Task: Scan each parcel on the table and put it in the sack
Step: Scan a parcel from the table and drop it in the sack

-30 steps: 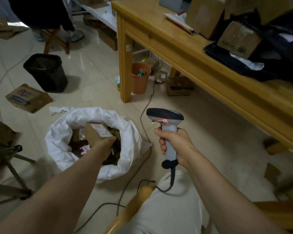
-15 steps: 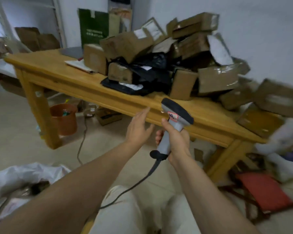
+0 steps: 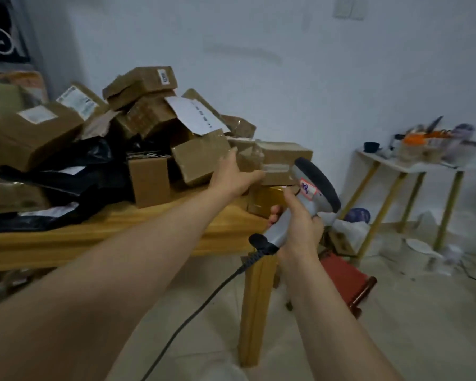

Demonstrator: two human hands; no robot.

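A spread left hand [image 3: 232,177] is held at a tilted parcel [image 3: 201,158] near the right end of the tabletop [image 3: 231,218]; a scanner [image 3: 313,185] is gripped by its handle in the right hand [image 3: 300,224].

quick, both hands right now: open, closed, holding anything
Left hand: open, fingers stretched out at a tilted brown parcel, not gripping it.
Right hand: closed round the handle of the grey scanner.

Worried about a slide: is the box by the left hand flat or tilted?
Tilted. The box leans slanted against the pile, beside the left hand.
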